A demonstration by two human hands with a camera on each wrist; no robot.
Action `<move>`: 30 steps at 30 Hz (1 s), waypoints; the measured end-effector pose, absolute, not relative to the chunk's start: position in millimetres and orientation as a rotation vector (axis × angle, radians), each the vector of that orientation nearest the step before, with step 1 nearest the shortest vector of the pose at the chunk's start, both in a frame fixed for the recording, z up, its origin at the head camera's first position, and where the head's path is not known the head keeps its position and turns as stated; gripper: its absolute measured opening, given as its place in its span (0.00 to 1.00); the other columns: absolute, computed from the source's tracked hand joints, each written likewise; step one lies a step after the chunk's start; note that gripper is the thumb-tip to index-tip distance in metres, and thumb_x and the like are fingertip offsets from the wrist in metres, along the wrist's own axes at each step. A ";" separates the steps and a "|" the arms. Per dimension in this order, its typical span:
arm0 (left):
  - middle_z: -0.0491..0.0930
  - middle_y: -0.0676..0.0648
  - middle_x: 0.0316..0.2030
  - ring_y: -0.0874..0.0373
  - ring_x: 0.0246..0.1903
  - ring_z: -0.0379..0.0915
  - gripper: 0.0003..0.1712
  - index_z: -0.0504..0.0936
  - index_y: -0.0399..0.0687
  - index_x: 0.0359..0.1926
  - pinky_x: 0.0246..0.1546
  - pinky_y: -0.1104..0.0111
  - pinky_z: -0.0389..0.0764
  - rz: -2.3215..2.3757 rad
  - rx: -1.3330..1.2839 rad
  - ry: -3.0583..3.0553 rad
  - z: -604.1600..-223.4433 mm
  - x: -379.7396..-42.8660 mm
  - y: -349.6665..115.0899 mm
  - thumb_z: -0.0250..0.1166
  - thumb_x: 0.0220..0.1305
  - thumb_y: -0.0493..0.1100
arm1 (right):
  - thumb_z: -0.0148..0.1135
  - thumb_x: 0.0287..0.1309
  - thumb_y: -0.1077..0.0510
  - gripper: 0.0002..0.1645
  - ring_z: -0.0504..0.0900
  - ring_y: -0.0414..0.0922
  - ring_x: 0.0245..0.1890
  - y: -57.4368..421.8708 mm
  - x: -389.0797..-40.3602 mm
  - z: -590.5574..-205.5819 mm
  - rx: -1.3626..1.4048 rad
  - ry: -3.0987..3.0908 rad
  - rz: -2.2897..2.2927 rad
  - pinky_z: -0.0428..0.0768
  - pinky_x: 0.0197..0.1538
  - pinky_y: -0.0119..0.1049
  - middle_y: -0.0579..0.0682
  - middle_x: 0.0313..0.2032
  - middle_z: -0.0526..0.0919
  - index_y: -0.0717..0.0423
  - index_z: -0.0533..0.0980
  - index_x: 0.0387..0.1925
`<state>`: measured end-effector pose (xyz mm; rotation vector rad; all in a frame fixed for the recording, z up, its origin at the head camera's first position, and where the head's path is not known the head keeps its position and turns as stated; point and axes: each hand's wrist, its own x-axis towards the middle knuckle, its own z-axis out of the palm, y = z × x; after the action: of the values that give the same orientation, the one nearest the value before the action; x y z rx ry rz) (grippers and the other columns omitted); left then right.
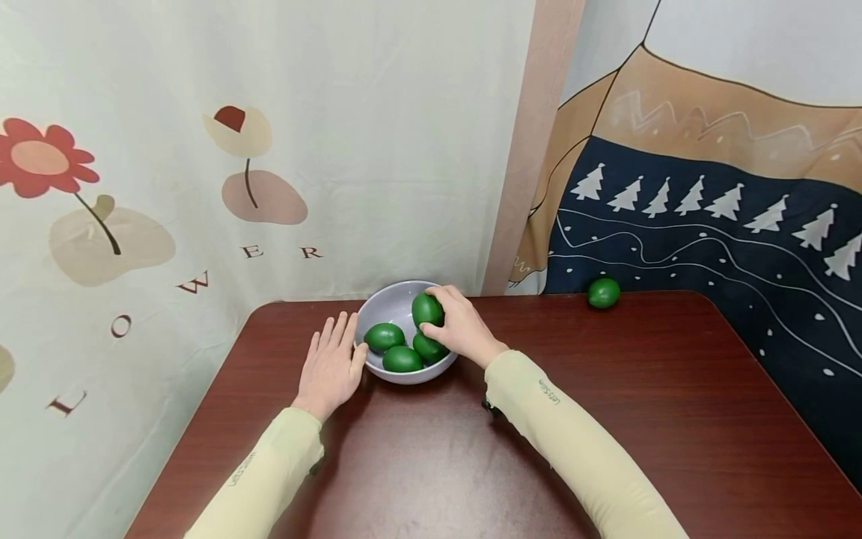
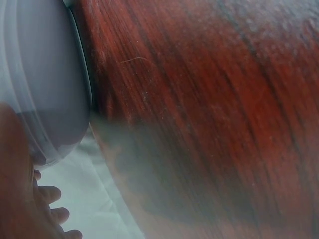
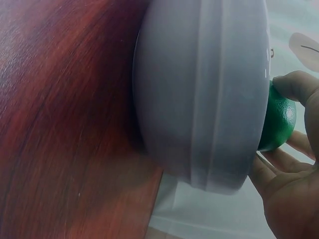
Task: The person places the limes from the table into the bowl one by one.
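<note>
A lavender-grey bowl point(image 1: 407, 377) stands near the table's far edge, holding green limes. Between the thumb and fingers of my right hand point(image 1: 466, 326) is one lime point(image 1: 427, 310), at the bowl's right inner side. The right wrist view shows that lime point(image 3: 279, 119) partly above the rim, pinched by the fingertips. Below it in the bowl lie a left lime point(image 1: 384, 337), a front lime point(image 1: 402, 359) and a right lime point(image 1: 428, 347), the last partly covered. My left hand point(image 1: 330, 370) rests against the bowl's left side, fingers straight and holding nothing.
Another lime point(image 1: 603, 293) sits alone at the far right edge of the dark red wooden table point(image 1: 431, 464). Behind the table hang a pale flower-printed curtain point(image 1: 404, 150) and a dark blue tree-printed cloth point(image 1: 673, 232).
</note>
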<state>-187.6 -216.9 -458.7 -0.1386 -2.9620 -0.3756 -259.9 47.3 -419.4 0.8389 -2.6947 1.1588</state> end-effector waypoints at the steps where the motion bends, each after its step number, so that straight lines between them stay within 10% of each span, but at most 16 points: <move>1: 0.48 0.36 0.81 0.37 0.81 0.38 0.37 0.50 0.42 0.83 0.78 0.41 0.44 -0.377 -0.139 -2.962 -458.7 -187.7 -216.9 0.44 0.82 0.53 | 0.72 0.62 0.53 0.35 0.79 0.53 0.56 46.1 -260.5 -419.8 0.838 -2.698 1.155 0.81 0.59 0.49 0.56 0.64 0.75 0.56 0.72 0.68; 20: 0.50 0.37 0.81 0.38 0.81 0.38 0.37 0.49 0.43 0.83 0.78 0.41 0.46 -0.368 -0.136 -2.968 -457.6 -186.7 -215.7 0.45 0.82 0.54 | 0.71 0.64 0.50 0.34 0.75 0.52 0.63 25.6 -266.3 -422.1 0.858 -2.743 1.095 0.70 0.69 0.51 0.57 0.64 0.77 0.61 0.72 0.65; 30: 0.49 0.37 0.81 0.38 0.81 0.38 0.37 0.49 0.43 0.83 0.78 0.41 0.45 -0.377 -0.135 -2.967 -458.2 -187.4 -215.9 0.45 0.82 0.54 | 0.70 0.65 0.52 0.34 0.78 0.52 0.58 15.6 -267.3 -418.7 0.857 -2.791 1.086 0.80 0.60 0.47 0.59 0.64 0.76 0.63 0.71 0.66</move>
<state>-187.4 -215.9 -458.2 -0.1348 -2.9672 -0.3767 -267.3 15.6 -418.7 0.8573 -2.7910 1.0855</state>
